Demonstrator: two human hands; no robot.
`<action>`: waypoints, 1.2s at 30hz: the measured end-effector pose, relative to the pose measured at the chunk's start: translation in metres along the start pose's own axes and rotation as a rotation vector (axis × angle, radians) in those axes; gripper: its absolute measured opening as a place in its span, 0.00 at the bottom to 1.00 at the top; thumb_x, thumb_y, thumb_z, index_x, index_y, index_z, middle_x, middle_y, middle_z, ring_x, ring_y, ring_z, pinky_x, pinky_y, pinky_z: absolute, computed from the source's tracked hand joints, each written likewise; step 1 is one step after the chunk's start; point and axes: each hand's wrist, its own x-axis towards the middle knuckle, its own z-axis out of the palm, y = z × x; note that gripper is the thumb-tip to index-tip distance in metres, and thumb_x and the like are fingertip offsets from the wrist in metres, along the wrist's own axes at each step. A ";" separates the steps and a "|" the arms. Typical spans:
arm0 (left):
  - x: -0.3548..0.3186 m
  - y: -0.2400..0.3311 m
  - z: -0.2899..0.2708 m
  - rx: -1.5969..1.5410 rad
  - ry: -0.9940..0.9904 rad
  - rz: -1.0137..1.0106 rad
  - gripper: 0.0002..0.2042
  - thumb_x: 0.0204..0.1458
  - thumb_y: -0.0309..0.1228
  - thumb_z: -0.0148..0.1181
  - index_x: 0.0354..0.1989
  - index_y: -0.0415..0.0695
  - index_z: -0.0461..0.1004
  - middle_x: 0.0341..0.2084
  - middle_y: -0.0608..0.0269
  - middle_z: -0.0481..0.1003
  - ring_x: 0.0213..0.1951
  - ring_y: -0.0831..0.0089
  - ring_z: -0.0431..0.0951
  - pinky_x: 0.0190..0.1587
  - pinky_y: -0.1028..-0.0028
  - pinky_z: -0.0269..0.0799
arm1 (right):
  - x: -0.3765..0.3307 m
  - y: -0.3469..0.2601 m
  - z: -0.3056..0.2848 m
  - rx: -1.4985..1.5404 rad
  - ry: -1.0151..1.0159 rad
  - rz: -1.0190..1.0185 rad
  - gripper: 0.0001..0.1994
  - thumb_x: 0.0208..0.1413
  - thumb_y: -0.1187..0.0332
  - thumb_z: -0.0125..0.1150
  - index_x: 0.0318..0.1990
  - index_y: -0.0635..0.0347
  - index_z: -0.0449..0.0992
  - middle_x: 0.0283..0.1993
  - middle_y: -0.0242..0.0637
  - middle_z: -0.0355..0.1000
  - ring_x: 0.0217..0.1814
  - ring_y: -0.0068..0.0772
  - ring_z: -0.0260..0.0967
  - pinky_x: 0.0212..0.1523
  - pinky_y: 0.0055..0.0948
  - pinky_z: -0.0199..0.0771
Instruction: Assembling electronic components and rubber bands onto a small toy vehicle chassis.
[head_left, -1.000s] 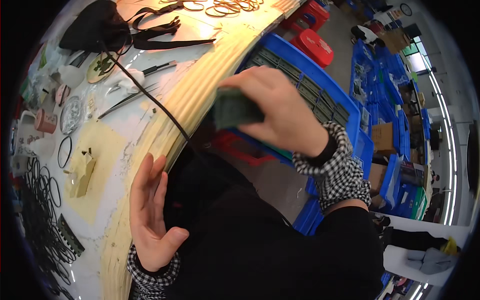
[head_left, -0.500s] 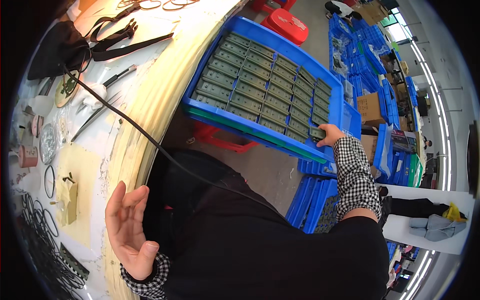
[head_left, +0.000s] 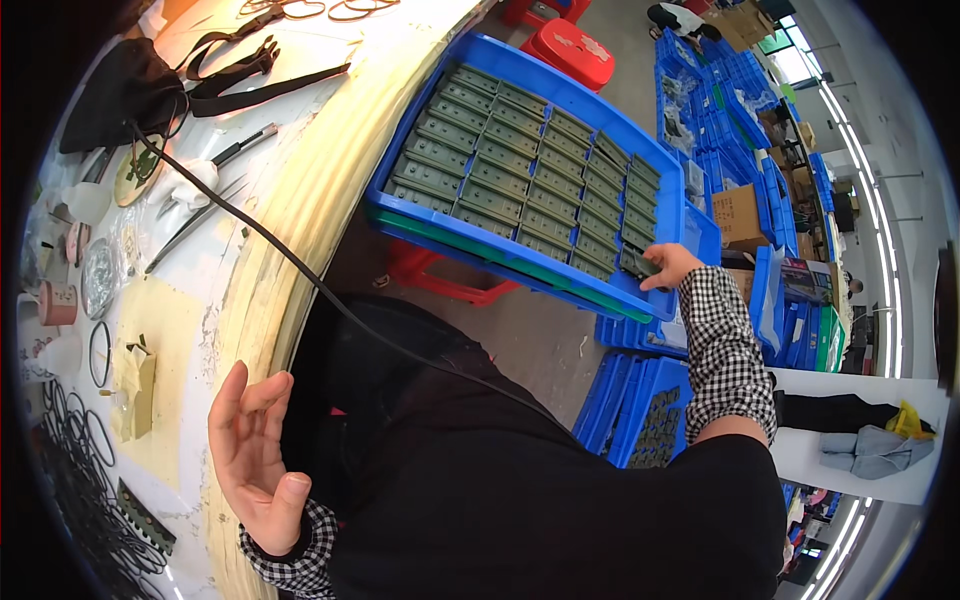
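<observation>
My right hand [head_left: 668, 266] reaches out to the near right corner of a blue crate [head_left: 520, 62] and grips a dark green rectangular part [head_left: 638, 263] at the end of a row. The crate is filled with several rows of the same green parts [head_left: 520, 170] and rests on a red stool [head_left: 430, 275]. My left hand [head_left: 255, 455] hovers open, palm up, fingers spread, beside the edge of the workbench [head_left: 250, 250], holding nothing. A black cable [head_left: 300, 270] runs from the bench down across my dark clothing.
On the bench lie a black bag with straps [head_left: 130, 80], tools [head_left: 210, 165], black rubber rings [head_left: 80, 450] and small cups. Another red stool [head_left: 570, 50] stands behind the crate. Stacks of blue crates [head_left: 640, 400] fill the floor to the right, with cardboard boxes [head_left: 740, 210].
My right hand carried the green part from near my chest out to the crate and now sets it at the crate's near right corner. My left hand stayed open by the bench edge.
</observation>
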 end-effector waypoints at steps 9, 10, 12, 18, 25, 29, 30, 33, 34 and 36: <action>-0.006 -0.003 -0.005 -0.023 0.006 -0.003 0.47 0.45 0.42 0.69 0.68 0.28 0.49 0.55 0.41 0.67 0.62 0.54 0.67 0.67 0.60 0.56 | 0.004 -0.016 0.031 -0.073 0.153 -0.213 0.25 0.40 0.61 0.80 0.40 0.60 0.68 0.40 0.43 0.70 0.40 0.42 0.71 0.41 0.39 0.73; -0.006 -0.004 -0.005 -0.024 0.003 -0.003 0.47 0.45 0.42 0.70 0.68 0.28 0.49 0.55 0.41 0.67 0.62 0.54 0.66 0.67 0.60 0.56 | 0.007 -0.012 0.033 -0.045 0.130 -0.194 0.26 0.40 0.61 0.80 0.40 0.60 0.69 0.40 0.44 0.70 0.40 0.42 0.71 0.41 0.39 0.74; -0.005 -0.003 -0.006 -0.023 -0.004 -0.003 0.47 0.45 0.41 0.70 0.68 0.28 0.49 0.55 0.41 0.67 0.62 0.54 0.67 0.67 0.60 0.56 | 0.014 -0.009 0.033 0.009 0.086 -0.158 0.26 0.40 0.60 0.80 0.41 0.60 0.69 0.41 0.44 0.70 0.40 0.41 0.72 0.41 0.38 0.74; -0.006 -0.005 -0.007 -0.030 -0.005 -0.006 0.47 0.46 0.40 0.69 0.68 0.28 0.48 0.55 0.40 0.67 0.62 0.54 0.67 0.67 0.60 0.56 | 0.015 -0.007 0.049 0.072 0.342 -0.140 0.20 0.46 0.70 0.74 0.44 0.61 0.70 0.47 0.45 0.69 0.37 0.38 0.75 0.41 0.35 0.77; -0.007 -0.004 -0.007 -0.027 -0.010 -0.006 0.46 0.46 0.40 0.69 0.68 0.28 0.49 0.55 0.41 0.68 0.62 0.54 0.67 0.67 0.60 0.57 | 0.025 -0.005 0.045 0.059 0.298 -0.230 0.21 0.41 0.68 0.77 0.42 0.60 0.71 0.40 0.45 0.74 0.46 0.45 0.74 0.47 0.39 0.75; -0.007 -0.005 -0.009 -0.027 -0.003 -0.001 0.46 0.46 0.40 0.69 0.68 0.28 0.50 0.55 0.42 0.68 0.61 0.55 0.67 0.67 0.61 0.58 | 0.018 -0.023 0.033 0.087 0.222 -0.083 0.20 0.41 0.68 0.77 0.39 0.60 0.72 0.35 0.43 0.76 0.41 0.43 0.76 0.42 0.35 0.76; -0.007 -0.006 -0.009 -0.036 -0.007 -0.002 0.46 0.46 0.40 0.69 0.68 0.28 0.50 0.55 0.42 0.68 0.61 0.55 0.67 0.66 0.61 0.58 | 0.015 -0.017 0.035 0.063 0.158 -0.095 0.19 0.42 0.68 0.77 0.39 0.60 0.71 0.32 0.42 0.76 0.38 0.41 0.76 0.39 0.35 0.76; -0.008 -0.005 -0.008 -0.033 -0.012 0.003 0.45 0.47 0.40 0.69 0.67 0.29 0.50 0.55 0.43 0.68 0.61 0.55 0.67 0.67 0.61 0.58 | 0.011 -0.007 0.047 -0.050 0.031 -0.205 0.15 0.47 0.71 0.73 0.35 0.61 0.70 0.26 0.41 0.74 0.31 0.37 0.74 0.32 0.36 0.74; -0.007 -0.005 -0.008 -0.033 -0.013 0.000 0.45 0.47 0.40 0.69 0.67 0.29 0.50 0.55 0.43 0.68 0.61 0.55 0.68 0.67 0.61 0.58 | 0.010 -0.012 0.046 -0.067 0.035 -0.212 0.14 0.48 0.72 0.73 0.35 0.61 0.69 0.26 0.41 0.74 0.31 0.38 0.74 0.31 0.36 0.73; -0.006 -0.006 -0.008 -0.034 -0.017 0.005 0.45 0.47 0.40 0.69 0.67 0.29 0.50 0.55 0.43 0.68 0.61 0.55 0.68 0.67 0.60 0.58 | 0.007 -0.021 0.042 -0.097 0.044 -0.222 0.13 0.49 0.73 0.71 0.34 0.61 0.69 0.26 0.41 0.74 0.31 0.40 0.74 0.31 0.38 0.73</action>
